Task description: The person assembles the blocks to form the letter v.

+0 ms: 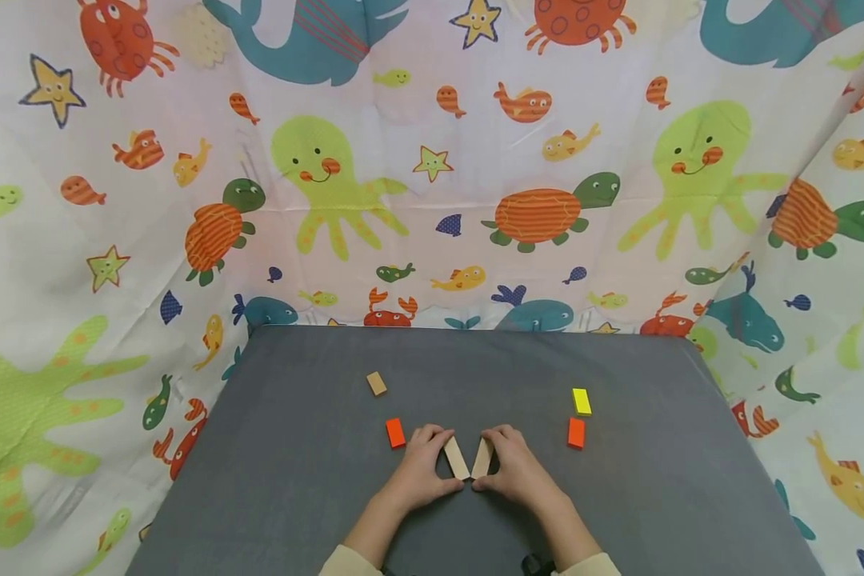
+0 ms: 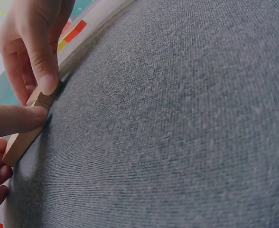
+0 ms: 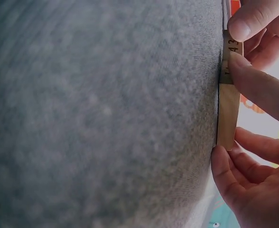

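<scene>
pale sleeves (image 1: 348, 562) are seen at the bottom edge, and now, lower centre, the left wooden block (image 1: 457, 458) is pinched by its ends in the left hand (image 1: 421, 470), the right wooden block (image 1: 482, 458) likewise in the right hand (image 1: 517, 470), presumably so their angle is controlled.

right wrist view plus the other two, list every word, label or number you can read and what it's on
"43", sideways, on the wooden block in the left hand; other characters may be covered.
Dark mark on the other wooden block, in the right hand: partly covered, unreadable.
No other readable text in any view.
</scene>
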A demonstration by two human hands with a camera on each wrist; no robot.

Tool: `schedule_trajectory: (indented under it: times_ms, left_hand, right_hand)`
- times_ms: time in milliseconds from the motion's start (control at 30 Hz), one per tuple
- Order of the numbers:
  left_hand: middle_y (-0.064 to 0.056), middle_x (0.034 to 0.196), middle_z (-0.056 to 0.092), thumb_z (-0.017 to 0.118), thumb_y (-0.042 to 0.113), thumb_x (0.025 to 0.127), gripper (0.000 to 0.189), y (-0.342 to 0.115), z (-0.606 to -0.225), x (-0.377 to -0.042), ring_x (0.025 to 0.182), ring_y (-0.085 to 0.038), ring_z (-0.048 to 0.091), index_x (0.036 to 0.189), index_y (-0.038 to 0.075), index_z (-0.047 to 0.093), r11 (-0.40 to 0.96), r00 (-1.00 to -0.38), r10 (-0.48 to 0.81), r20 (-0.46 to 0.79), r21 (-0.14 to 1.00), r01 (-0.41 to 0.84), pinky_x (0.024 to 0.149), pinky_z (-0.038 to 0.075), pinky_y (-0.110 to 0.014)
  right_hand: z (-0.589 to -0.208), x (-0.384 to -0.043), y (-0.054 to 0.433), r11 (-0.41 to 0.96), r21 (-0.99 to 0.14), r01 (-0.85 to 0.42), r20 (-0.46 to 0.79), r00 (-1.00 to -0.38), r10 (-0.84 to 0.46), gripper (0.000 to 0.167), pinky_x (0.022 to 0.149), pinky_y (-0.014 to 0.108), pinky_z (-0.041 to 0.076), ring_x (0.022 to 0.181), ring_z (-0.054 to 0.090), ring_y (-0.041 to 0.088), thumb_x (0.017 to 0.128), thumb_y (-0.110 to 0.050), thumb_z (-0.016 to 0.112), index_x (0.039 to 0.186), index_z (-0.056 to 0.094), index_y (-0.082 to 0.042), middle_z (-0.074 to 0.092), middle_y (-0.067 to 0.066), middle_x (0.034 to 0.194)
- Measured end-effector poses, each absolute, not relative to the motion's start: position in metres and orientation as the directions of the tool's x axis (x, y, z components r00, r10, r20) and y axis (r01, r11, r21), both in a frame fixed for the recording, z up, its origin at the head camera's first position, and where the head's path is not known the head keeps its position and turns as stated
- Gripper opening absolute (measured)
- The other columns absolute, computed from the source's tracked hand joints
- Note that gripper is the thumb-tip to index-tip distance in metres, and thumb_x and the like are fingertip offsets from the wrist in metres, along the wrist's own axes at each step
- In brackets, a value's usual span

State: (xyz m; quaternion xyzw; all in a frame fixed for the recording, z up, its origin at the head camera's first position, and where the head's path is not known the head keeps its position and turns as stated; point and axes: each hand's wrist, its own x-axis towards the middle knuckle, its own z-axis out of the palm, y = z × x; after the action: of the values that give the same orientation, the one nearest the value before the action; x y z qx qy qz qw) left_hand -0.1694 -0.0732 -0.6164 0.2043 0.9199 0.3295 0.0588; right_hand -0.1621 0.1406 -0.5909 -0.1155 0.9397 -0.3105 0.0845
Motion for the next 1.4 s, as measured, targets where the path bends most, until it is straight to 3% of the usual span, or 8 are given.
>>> schedule_trajectory:
  times_ms: [433, 633, 867, 1400]
  left_hand:
    - [-0.005, 0.136, 0.049, 0.087, 0.038, 0.077, 0.085, -0.074, -0.613, -0.167, 0.127, -0.023, 0.042, 0.148, 0.01, 0.05, 0.696, -0.909, 0.416, -0.01, 0.647, 0.311, 0.107, 0.042, -0.051]
    - [-0.006, 0.14, 0.046, 0.088, 0.039, 0.075, 0.093, -0.075, -0.612, -0.166, 0.128, -0.025, 0.041, 0.152, 0.01, 0.044, 0.69, -0.909, 0.416, -0.011, 0.655, 0.308, 0.107, 0.043, -0.05]
    - [-0.006, 0.139, 0.047, 0.086, 0.045, 0.077, 0.089, -0.076, -0.61, -0.163, 0.126, -0.024, 0.043, 0.149, 0.01, 0.048, 0.697, -0.918, 0.395, -0.028, 0.66, 0.28, 0.105, 0.046, -0.047]
    - [-0.006, 0.132, 0.051, 0.088, 0.04, 0.077, 0.078, -0.075, -0.614, -0.165, 0.123, -0.024, 0.046, 0.14, 0.007, 0.057, 0.692, -0.923, 0.386, 0.006, 0.66, 0.293, 0.103, 0.047, -0.047]
  right_hand:
    - [-0.587, -0.16, 0.138, 0.789, -0.593, -0.162, -0.093, -0.959, -0.267, 0.084, 0.096, 0.05, 0.05, 0.115, 0.052, 0.03, 0.065, -0.028, 0.096, 0.135, 0.058, 0.0, 0.055, 0.015, 0.13]
    - [-0.586, -0.159, 0.139, 0.773, -0.615, -0.158, -0.091, -0.959, -0.269, 0.093, 0.1, 0.051, 0.048, 0.12, 0.052, 0.033, 0.063, -0.031, 0.097, 0.14, 0.054, 0.001, 0.054, 0.016, 0.133]
    - [-0.585, -0.159, 0.141, 0.777, -0.612, -0.146, -0.1, -0.961, -0.26, 0.096, 0.102, 0.051, 0.048, 0.121, 0.052, 0.032, 0.062, -0.031, 0.098, 0.141, 0.053, -0.001, 0.054, 0.016, 0.135]
    - [-0.579, -0.157, 0.151, 0.762, -0.64, -0.103, -0.102, -0.971, -0.217, 0.095, 0.101, 0.052, 0.048, 0.123, 0.054, 0.033, 0.065, -0.032, 0.096, 0.144, 0.052, -0.002, 0.054, 0.016, 0.137]
